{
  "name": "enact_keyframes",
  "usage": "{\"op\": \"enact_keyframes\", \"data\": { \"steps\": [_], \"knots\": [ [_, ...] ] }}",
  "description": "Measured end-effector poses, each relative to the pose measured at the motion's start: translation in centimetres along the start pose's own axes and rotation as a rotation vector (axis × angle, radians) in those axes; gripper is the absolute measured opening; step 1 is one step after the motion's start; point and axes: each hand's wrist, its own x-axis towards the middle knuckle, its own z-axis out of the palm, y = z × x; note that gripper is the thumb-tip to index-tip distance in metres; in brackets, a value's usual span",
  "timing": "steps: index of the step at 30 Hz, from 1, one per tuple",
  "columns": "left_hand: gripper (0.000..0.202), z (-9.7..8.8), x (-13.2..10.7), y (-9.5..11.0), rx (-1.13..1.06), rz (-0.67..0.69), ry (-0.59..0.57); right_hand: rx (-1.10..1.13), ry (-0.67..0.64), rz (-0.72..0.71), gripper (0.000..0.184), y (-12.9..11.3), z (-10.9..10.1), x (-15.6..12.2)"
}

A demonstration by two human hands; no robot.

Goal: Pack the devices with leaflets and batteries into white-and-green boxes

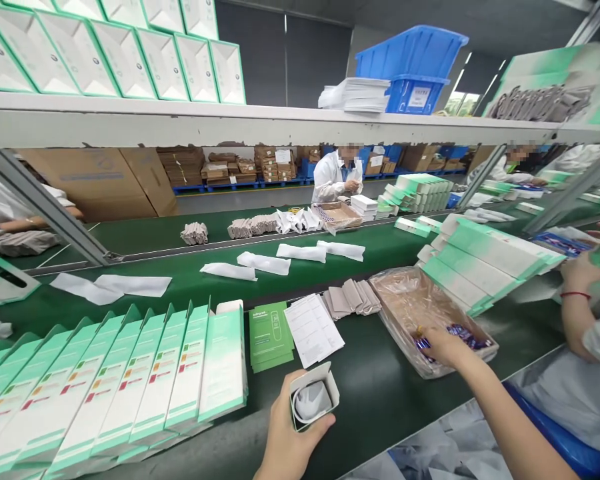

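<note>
My left hand (300,427) is wrapped around a small open carton (332,389), whose mouth faces up. A rolled white sleeve or pouch (312,401) sits inside it. My right hand (441,347) reaches into a shallow cardboard tray (405,297) lined with clear plastic. Its fingers close on a small shiny blue-purple pack (422,344); the fingertips are partly hidden. More such packs (467,335) lie beside that hand. Beyond the carton are green booklets (270,333), printed white leaflets (313,329) and a row of grey-beige folded pouches (353,298).
Green-white cartons (180,373) stand in a row at left; more (485,257) are stacked at right. White pouches (265,262) lie on the green conveyor belt (190,293). A shelf (280,127) spans overhead. A co-worker's hand (583,277) is at right; another person (330,177) sits across.
</note>
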Motion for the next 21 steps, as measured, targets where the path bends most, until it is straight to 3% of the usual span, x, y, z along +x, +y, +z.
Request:
{"op": "enact_keyframes", "data": {
  "steps": [3, 5, 8, 13, 15, 18, 20, 21],
  "knots": [
    [0.053, 0.1, -0.1, -0.4, 0.004, -0.024, 0.022, 0.071, -0.035, -0.066, 0.029, 0.8, 1.1, 0.5],
    [0.055, 0.1, -0.2, -0.5, -0.008, -0.045, 0.029, 0.116, -0.011, -0.076, 0.024, 1.3, 1.3, 0.8],
    [0.055, 0.1, -0.2, -0.5, -0.032, -0.078, 0.023, 0.191, 0.062, -0.061, 0.005, 2.0, 0.9, 1.0],
    [0.051, 0.3, -0.2, 0.0, -0.057, -0.052, 0.018, 0.363, 0.251, -0.032, 0.016, 1.1, -0.8, 0.1],
    [0.049, 0.5, 0.0, 0.2, -0.051, -0.035, 0.039, 0.442, 0.320, -0.048, 0.019, -1.6, -1.7, -1.1],
    [0.048, 1.1, 0.3, 0.3, -0.029, -0.004, 0.076, 0.658, 0.378, -0.167, 0.031, -8.7, -3.4, -4.8],
    [0.049, 1.4, 0.5, 0.1, -0.030, 0.031, 0.072, 1.034, 0.427, -0.349, 0.023, -14.3, -4.6, -8.0],
    [0.050, 1.5, 0.6, 0.0, -0.040, 0.049, 0.063, 1.097, 0.407, -0.485, 0.016, -16.9, -5.2, -9.5]
  ]
}}
